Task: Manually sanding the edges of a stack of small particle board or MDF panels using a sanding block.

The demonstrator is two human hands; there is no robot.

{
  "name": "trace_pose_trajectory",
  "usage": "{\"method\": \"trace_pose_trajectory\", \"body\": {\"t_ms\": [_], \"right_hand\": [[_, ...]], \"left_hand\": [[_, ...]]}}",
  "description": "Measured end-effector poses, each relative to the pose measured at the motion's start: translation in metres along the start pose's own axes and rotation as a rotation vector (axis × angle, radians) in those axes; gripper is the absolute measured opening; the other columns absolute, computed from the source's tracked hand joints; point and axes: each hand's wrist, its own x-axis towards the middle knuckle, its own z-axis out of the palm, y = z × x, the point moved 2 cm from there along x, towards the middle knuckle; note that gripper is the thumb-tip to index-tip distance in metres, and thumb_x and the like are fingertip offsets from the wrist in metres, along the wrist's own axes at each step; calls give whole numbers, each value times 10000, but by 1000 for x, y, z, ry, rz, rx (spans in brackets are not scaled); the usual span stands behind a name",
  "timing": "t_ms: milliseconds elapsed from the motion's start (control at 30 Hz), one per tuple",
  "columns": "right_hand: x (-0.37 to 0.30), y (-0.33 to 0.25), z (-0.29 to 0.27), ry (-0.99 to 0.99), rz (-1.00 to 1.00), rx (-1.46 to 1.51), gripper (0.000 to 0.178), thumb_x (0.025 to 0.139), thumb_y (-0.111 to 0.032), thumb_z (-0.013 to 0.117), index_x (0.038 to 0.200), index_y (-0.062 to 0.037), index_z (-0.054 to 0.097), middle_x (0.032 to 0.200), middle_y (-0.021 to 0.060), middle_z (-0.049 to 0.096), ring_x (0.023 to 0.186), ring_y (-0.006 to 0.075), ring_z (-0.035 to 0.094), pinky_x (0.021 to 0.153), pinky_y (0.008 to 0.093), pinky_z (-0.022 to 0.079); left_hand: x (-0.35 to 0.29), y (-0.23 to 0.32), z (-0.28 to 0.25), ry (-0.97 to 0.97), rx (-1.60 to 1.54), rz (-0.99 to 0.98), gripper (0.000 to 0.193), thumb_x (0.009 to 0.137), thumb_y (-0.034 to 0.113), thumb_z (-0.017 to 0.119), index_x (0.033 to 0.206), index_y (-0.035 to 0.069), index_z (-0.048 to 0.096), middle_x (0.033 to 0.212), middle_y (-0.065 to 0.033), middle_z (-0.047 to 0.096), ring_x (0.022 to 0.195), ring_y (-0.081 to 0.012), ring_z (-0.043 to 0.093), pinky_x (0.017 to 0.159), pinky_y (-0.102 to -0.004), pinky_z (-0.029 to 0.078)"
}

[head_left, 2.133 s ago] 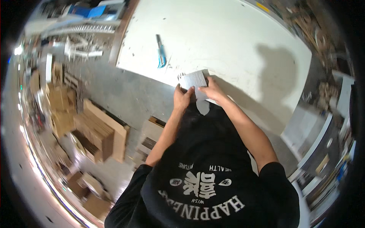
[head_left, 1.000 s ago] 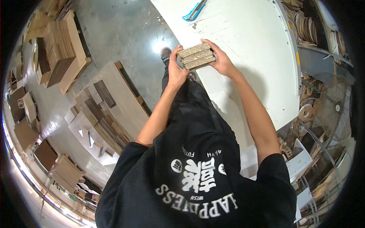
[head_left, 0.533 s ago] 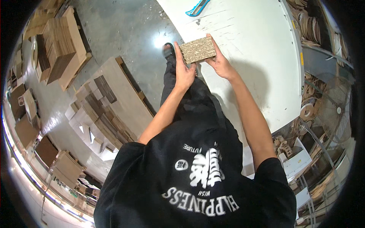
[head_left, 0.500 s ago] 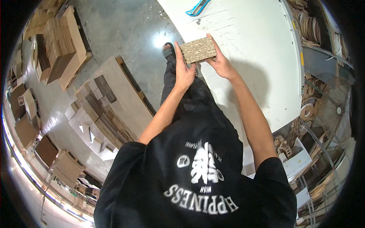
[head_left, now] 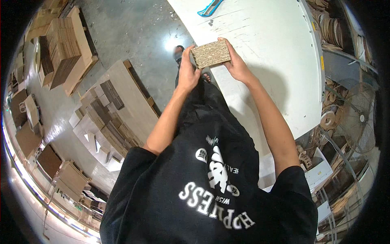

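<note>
Between my two hands is a particleboard block [head_left: 211, 55], its speckled brown face turned up toward me. It looks layered, perhaps a small stack of pieces, though I cannot tell for sure. My left hand [head_left: 188, 73] is closed on its left end, the thumb at the near corner. On the opposite end my right hand [head_left: 239, 68] grips the block, fingers along the far corner and thumb beneath the near edge. The block is held at the left edge of a white worktable [head_left: 276, 44]. Farther off on that table lies a blue utility knife [head_left: 210, 8].
To the left, a pallet board [head_left: 130, 95] carries several cut panel strips [head_left: 107, 107]. Stacked brown boards [head_left: 63, 51] stand on another pallet at the far left. Right of the table are a fan [head_left: 361, 118] and rolls of edging strip [head_left: 331, 30]. My foot [head_left: 207, 76] is below the block.
My left hand has shifted its hold slightly, its fingers now curled closer around the block's left end. The block has barely moved, and my right hand still grips it.
</note>
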Motion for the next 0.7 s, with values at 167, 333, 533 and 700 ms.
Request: {"method": "trace_pose_trajectory", "body": {"t_ms": [167,333,533,700], "right_hand": [[0,-41,-32,-135,64,-576,1057,846,-108,873,1714,-100,268,1729,180,388,1613,389,351,1352,495,276],[3,-113,-39,46,-220,-837,1295,684,-435,984,1704,-53,283,1736,162,385,1629,368,326,1361,519,244],[35,-112,15,-190,-262,-1248,1218,689,-554,932,1649,-37,390,1640,136,512,1576,299,428,1361,476,256],[45,-88,16,-128,-332,-1162,832,758,-396,901,1447,-56,580,1368,93,670,1318,269,617,1214,449,422]], "left_hand": [[9,-12,-11,-61,10,53,885,786,-79,785,1559,77,384,1462,-258,539,1380,-477,538,1139,-499,465],[11,-13,-14,-46,23,78,818,770,-32,800,1506,69,458,1419,-229,573,1304,-470,580,1086,-503,481],[14,-6,-17,-33,50,103,791,735,-41,767,1470,48,492,1379,-228,608,1310,-462,580,1129,-504,464],[15,-7,-15,-36,24,83,796,724,-28,777,1465,33,494,1391,-223,607,1322,-450,581,1163,-505,446]]}}
